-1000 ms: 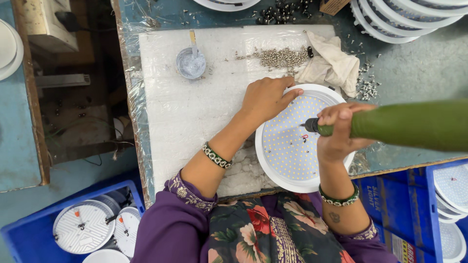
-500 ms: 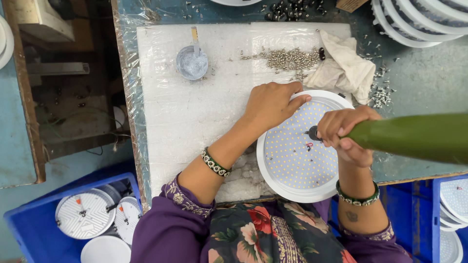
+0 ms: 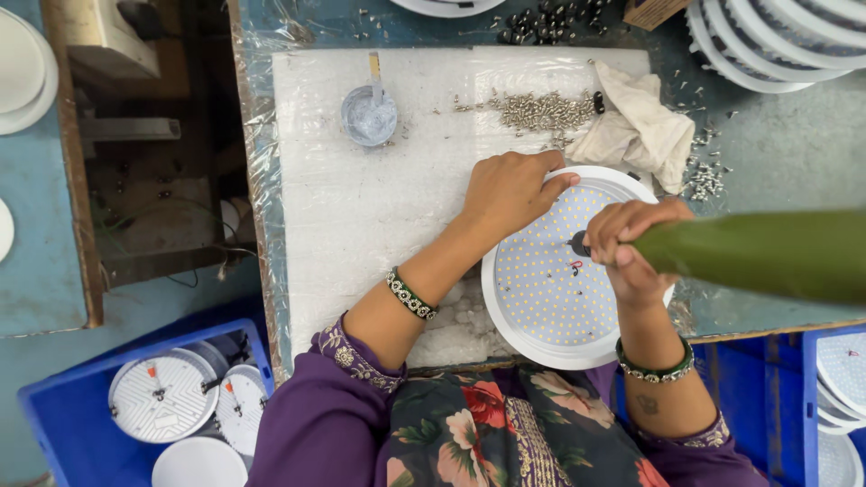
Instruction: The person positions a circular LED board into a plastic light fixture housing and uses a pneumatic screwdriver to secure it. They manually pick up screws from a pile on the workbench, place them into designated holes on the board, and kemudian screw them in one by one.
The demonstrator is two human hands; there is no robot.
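Left hand (image 3: 512, 189) lies flat, fingers together, on the rim of the round LED panel (image 3: 559, 298) on the desk (image 3: 361, 207). Right hand (image 3: 631, 248) is wrapped around a green driver (image 3: 767, 254). Its tip is hidden behind the fingers, and its far end is cut off at the edge.

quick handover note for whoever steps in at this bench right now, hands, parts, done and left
Left hand presses flat on the upper left rim of the round white LED panel, steadying it.
Right hand grips the green powered screwdriver, tip down on the panel near its centre.
Loose screws lie in a pile on the white board, beside a cloth.
Done: panel is seated on the board.
Left: the screw under the tip; how far in, cannot tell.
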